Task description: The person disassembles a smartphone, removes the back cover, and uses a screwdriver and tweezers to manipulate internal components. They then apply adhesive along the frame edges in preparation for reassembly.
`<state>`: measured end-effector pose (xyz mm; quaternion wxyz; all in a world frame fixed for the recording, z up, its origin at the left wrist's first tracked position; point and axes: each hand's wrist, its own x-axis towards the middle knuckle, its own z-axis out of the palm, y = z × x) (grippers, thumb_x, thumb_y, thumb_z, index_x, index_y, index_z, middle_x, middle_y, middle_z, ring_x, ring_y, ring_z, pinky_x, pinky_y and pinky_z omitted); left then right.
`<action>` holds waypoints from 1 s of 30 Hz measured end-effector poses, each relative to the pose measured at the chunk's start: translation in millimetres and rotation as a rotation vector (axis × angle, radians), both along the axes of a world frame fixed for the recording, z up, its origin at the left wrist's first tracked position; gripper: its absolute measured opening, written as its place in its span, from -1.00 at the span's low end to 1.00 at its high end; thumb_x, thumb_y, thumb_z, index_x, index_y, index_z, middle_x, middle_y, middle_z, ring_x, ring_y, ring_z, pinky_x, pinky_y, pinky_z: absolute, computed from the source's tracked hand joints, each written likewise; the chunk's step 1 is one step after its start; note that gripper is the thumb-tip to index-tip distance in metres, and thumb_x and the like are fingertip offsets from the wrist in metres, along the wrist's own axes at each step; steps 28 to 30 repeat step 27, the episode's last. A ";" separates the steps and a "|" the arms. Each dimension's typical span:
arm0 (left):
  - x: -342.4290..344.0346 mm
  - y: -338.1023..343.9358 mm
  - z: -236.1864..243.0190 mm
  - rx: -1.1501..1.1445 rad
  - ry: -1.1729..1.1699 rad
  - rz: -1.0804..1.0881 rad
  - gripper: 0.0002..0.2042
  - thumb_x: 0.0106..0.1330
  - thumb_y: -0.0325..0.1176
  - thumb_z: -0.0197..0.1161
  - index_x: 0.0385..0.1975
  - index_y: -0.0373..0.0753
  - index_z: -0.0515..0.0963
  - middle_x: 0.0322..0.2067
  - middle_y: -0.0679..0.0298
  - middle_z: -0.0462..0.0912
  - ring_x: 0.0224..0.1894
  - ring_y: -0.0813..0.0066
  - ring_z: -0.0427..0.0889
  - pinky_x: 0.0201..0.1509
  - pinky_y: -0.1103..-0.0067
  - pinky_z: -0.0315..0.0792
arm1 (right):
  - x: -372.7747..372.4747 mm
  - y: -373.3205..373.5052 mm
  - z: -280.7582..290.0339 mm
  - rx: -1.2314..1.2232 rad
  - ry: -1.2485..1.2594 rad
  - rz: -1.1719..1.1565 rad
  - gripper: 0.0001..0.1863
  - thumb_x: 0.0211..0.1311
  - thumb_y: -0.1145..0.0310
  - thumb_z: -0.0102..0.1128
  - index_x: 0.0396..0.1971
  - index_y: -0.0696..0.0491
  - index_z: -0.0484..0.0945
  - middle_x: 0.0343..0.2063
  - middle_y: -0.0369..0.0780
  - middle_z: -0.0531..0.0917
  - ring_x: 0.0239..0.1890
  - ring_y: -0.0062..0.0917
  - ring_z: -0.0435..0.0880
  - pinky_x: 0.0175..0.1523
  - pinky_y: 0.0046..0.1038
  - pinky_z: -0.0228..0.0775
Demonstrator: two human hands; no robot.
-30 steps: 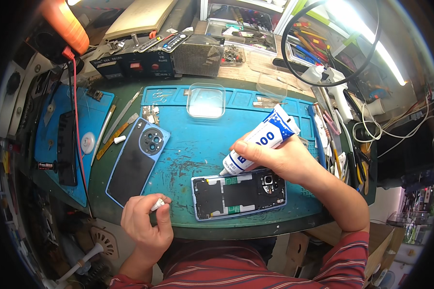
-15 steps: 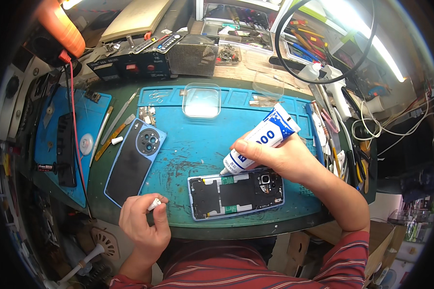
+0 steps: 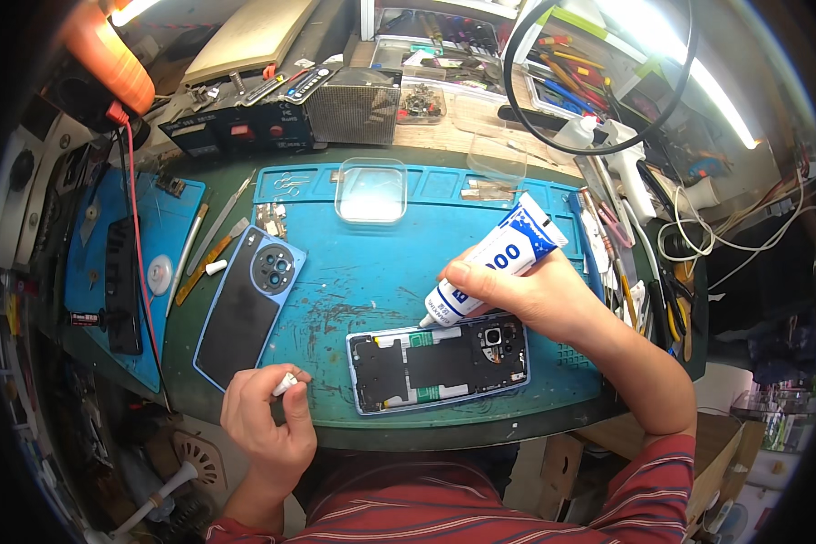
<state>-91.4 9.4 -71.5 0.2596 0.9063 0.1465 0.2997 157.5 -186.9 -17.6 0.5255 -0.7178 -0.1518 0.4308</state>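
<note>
My right hand (image 3: 517, 288) is closed round a white and blue glue tube (image 3: 508, 243), tilted with its nozzle down. The nozzle tip is at the far long edge of an opened phone (image 3: 440, 367), whose black inner covers, green and silver strips and camera module show; whether it touches, I cannot tell. Near the mat's front edge, my left hand (image 3: 267, 412) pinches a small white cap (image 3: 286, 384) between thumb and fingers. Beyond that hand lies a blue-edged phone back cover (image 3: 249, 304) with a round camera ring.
A clear plastic box (image 3: 372, 190) stands at the back of the blue mat (image 3: 335, 272). Tweezers and a yellow-handled blade (image 3: 210, 261) lie left, by a white cap (image 3: 216, 267). Pliers and tools (image 3: 644, 281) line the right. A black ring (image 3: 510, 72) hangs above.
The tube's nozzle has shifted slightly along the phone's far edge, to the right relative to the phone. The whole view has drifted a little; the left hand still holds the cap.
</note>
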 end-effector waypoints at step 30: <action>2.0 -5.2 -0.5 -0.058 -0.006 0.042 -0.84 0.54 -0.32 0.22 -0.16 -0.29 0.53 -0.40 0.25 0.70 -0.39 0.33 0.59 -0.33 0.48 0.43 | 7.7 -15.6 -1.1 0.010 0.030 -0.046 -0.63 0.28 0.18 0.54 -0.11 0.17 0.76 -0.23 -0.19 0.82 -0.18 -0.51 0.82 -0.08 -0.44 0.72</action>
